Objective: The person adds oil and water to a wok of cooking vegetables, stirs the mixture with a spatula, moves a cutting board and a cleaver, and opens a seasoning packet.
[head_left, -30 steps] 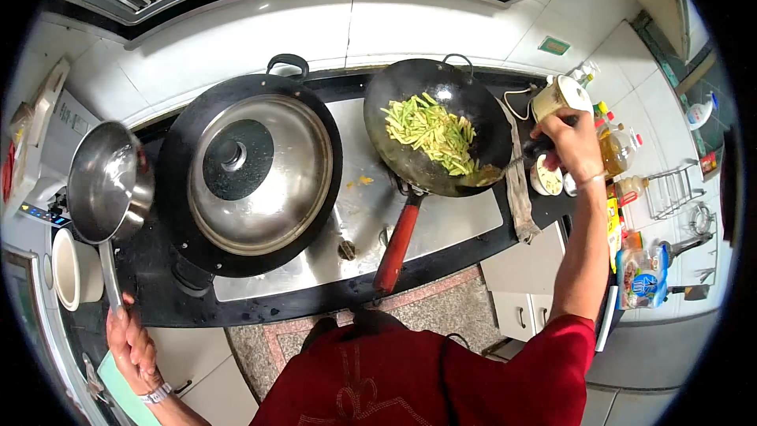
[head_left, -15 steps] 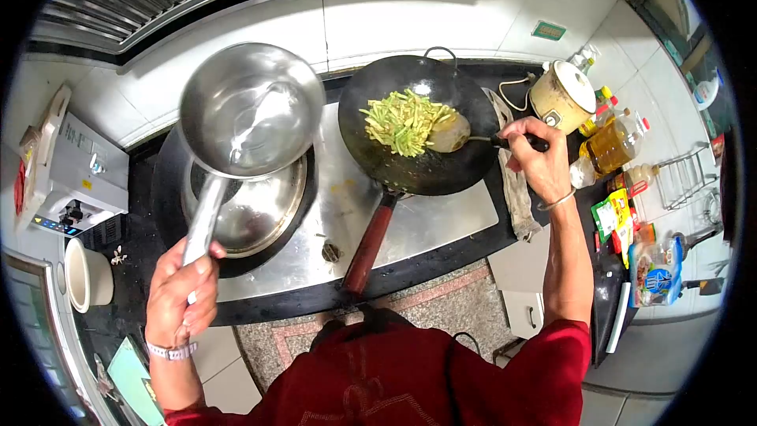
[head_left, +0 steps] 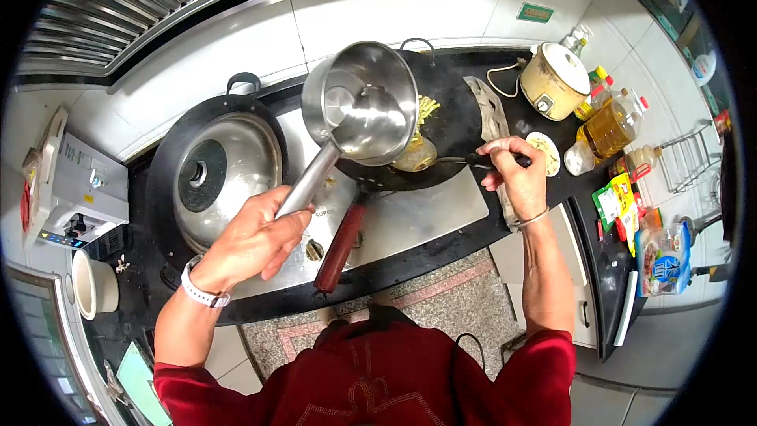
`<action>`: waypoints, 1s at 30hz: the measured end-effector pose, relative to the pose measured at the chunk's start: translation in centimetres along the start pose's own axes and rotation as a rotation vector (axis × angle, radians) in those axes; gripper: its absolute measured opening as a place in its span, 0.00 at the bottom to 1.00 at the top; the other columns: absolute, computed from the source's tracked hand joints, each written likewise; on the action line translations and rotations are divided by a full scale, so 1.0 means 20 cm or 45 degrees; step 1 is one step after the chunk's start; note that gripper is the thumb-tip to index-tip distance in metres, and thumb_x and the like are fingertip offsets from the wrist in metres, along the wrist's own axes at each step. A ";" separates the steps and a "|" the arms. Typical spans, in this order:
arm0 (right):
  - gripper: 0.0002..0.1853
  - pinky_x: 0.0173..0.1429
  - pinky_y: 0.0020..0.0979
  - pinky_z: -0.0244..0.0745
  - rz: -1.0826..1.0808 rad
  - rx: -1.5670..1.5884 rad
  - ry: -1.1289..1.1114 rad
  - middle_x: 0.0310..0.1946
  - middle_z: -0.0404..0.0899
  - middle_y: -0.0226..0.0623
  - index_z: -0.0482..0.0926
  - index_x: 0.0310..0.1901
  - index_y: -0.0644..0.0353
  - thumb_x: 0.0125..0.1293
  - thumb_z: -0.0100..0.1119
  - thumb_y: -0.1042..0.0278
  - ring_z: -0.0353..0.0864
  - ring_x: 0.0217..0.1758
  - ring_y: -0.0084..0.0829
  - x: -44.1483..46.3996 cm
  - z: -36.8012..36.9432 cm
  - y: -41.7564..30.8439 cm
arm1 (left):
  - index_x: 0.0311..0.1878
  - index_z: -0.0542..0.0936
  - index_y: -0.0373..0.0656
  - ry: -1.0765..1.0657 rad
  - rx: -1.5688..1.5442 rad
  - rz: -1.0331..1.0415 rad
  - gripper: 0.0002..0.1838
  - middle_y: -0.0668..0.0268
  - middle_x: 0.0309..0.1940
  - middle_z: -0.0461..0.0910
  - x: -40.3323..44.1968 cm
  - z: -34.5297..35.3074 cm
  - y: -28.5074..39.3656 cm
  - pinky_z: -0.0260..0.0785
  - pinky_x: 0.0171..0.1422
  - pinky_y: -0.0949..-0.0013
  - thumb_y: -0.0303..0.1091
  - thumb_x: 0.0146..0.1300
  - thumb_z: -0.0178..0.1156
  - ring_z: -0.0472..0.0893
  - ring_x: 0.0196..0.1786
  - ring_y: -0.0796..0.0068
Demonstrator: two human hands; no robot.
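Observation:
My left hand (head_left: 260, 238) is wrapped round the handle of a steel saucepan (head_left: 371, 110), which is tilted over the left part of the open black wok (head_left: 449, 114). Fingers closed, my right hand (head_left: 516, 172) grips the black handle of a spatula (head_left: 453, 159). The spatula's blade is in the wok, beside the pan, with clear liquid about it. Some green strips of food (head_left: 426, 109) show past the pan's rim; the pan hides the rest. The wok's red handle (head_left: 341, 248) points toward me, untouched.
A lidded wok (head_left: 234, 177) stands at the left. Farther left are a white machine (head_left: 91, 189) and a white tub (head_left: 96, 284). To the right are a rice cooker (head_left: 552, 83), a bowl of pale pieces (head_left: 550, 150), an oil bottle (head_left: 611, 130) and a grey cloth (head_left: 490, 114).
The saucepan has swung right from beside, then above, the lidded wok to over the open wok, with my left hand following. My right hand has brought the spatula into the wok.

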State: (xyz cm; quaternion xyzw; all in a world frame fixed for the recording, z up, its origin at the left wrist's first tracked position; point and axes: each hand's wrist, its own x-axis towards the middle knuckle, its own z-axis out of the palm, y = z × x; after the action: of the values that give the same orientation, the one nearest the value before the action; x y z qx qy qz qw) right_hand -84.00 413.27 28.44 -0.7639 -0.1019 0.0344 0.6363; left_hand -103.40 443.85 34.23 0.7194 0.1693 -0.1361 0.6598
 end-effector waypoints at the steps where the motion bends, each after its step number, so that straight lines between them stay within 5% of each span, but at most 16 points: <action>1: 0.09 0.20 0.22 0.72 -0.007 0.005 0.004 0.29 0.84 0.36 0.83 0.33 0.70 0.65 0.54 0.75 0.78 0.17 0.20 0.00 0.00 0.01 | 0.47 0.73 0.35 -0.019 0.034 0.003 0.09 0.72 0.19 0.69 0.02 0.01 0.00 0.55 0.13 0.76 0.32 0.72 0.53 0.65 0.11 0.85; 12: 0.10 0.23 0.22 0.72 -0.021 -0.023 -0.031 0.28 0.84 0.35 0.83 0.33 0.69 0.66 0.54 0.75 0.78 0.18 0.20 -0.04 0.02 -0.01 | 0.46 0.73 0.38 -0.025 0.469 0.123 0.09 0.75 0.17 0.67 0.22 0.13 -0.05 0.55 0.13 0.75 0.34 0.73 0.53 0.65 0.12 0.85; 18: 0.09 0.24 0.21 0.72 -0.035 -0.048 -0.024 0.27 0.83 0.34 0.84 0.34 0.69 0.66 0.54 0.74 0.78 0.18 0.20 -0.05 0.03 -0.02 | 0.42 0.74 0.35 0.078 0.801 0.270 0.11 0.66 0.21 0.72 0.29 0.14 -0.07 0.66 0.28 0.65 0.35 0.70 0.56 0.73 0.23 0.75; 21: 0.09 0.24 0.22 0.73 -0.024 -0.056 -0.033 0.27 0.83 0.34 0.84 0.34 0.68 0.65 0.54 0.75 0.78 0.18 0.20 -0.05 0.01 -0.02 | 0.42 0.73 0.31 0.084 0.834 0.194 0.13 0.41 0.26 0.78 0.29 0.15 -0.02 0.69 0.40 0.50 0.34 0.69 0.55 0.81 0.33 0.44; 24: 0.09 0.24 0.22 0.73 -0.039 -0.094 -0.060 0.27 0.83 0.34 0.84 0.34 0.68 0.65 0.54 0.75 0.78 0.18 0.20 -0.05 0.00 -0.03 | 0.42 0.74 0.34 0.118 0.868 0.199 0.11 0.60 0.22 0.73 0.30 0.15 -0.01 0.67 0.35 0.62 0.34 0.69 0.56 0.75 0.28 0.71; 30: 0.08 0.25 0.22 0.73 -0.080 -0.217 -0.133 0.26 0.81 0.32 0.83 0.34 0.68 0.62 0.56 0.75 0.78 0.22 0.19 -0.05 0.00 -0.12 | 0.42 0.74 0.34 0.172 0.949 0.255 0.10 0.60 0.23 0.73 0.31 0.15 0.01 0.66 0.34 0.62 0.34 0.69 0.56 0.74 0.28 0.71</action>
State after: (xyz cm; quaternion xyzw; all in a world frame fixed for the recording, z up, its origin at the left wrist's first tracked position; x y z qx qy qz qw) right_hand -85.19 413.59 30.79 -0.8089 -0.1614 0.0453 0.5636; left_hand -97.55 441.17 31.43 0.9300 0.0803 -0.0756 0.3506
